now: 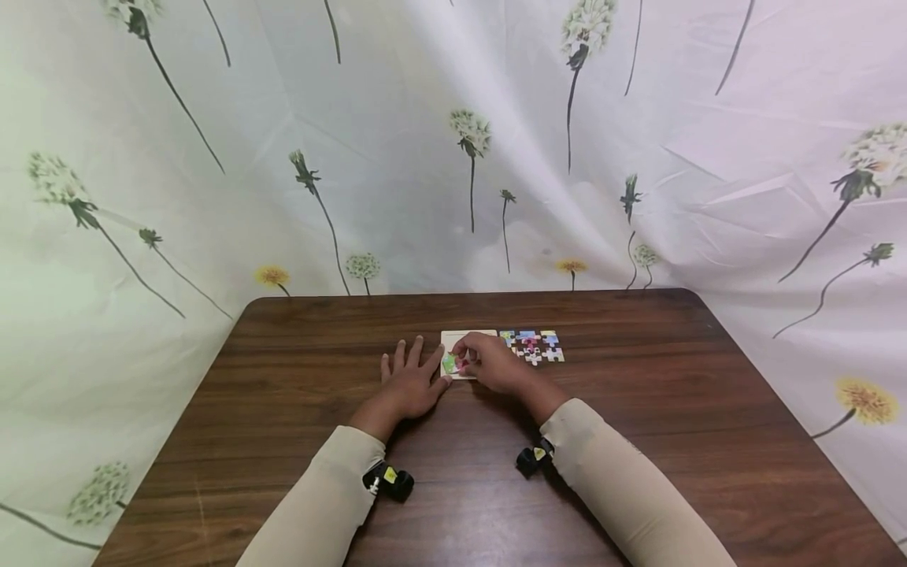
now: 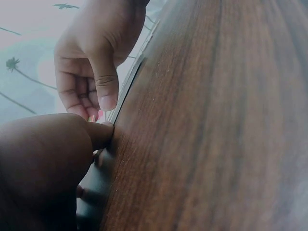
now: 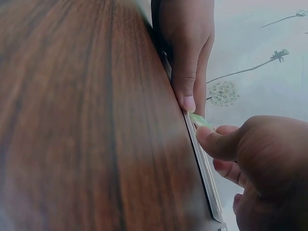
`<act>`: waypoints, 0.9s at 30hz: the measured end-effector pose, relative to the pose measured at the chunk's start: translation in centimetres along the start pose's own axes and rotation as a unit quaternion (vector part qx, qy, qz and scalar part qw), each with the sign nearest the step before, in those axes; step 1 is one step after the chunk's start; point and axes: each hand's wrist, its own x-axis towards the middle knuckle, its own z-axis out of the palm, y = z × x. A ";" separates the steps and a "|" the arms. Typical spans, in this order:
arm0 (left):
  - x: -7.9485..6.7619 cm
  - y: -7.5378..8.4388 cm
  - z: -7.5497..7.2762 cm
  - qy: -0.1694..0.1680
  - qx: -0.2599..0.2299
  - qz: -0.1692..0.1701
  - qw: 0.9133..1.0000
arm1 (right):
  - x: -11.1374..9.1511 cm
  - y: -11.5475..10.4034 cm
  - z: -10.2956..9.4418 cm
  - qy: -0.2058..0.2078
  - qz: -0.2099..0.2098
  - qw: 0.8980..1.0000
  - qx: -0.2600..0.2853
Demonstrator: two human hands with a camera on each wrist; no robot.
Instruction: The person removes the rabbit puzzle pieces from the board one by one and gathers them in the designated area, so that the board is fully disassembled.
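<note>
A pale puzzle board lies flat on the table, partly hidden by the hands. My right hand is over its right part, with thumb and fingers pinching a green and pink jigsaw piece at the board's left side. In the right wrist view, the green piece shows tilted between my thumb and finger, just above the board's edge. My left hand rests on the table, fingers spread, its thumb and index finger at the board's left edge. The left thumb touches the board's corner beside the piece.
Several loose jigsaw pieces, coloured blue, pink and white, lie in rows to the right of the board. The brown wooden table ends at a back edge against a hanging dandelion-print cloth.
</note>
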 end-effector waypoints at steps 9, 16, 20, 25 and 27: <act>-0.9 0.5 -0.6 0.004 -0.012 0.002 1.000 | -1.0 0.7 -0.7 0.021 0.004 1.000 0.007; 0.0 -0.1 -0.1 -0.007 -0.007 -0.004 1.000 | -2.5 2.1 -1.7 0.045 0.001 0.998 0.042; -0.1 0.1 -0.2 -0.002 -0.007 -0.002 1.000 | -3.4 2.7 -2.4 0.048 0.006 0.998 0.043; -0.6 0.4 -0.5 0.004 -0.011 0.001 1.000 | -4.3 3.3 -3.1 0.054 0.014 0.998 0.030; -0.8 0.6 -0.6 -0.001 -0.010 -0.003 1.000 | -4.6 3.4 -3.3 0.056 0.014 0.998 0.026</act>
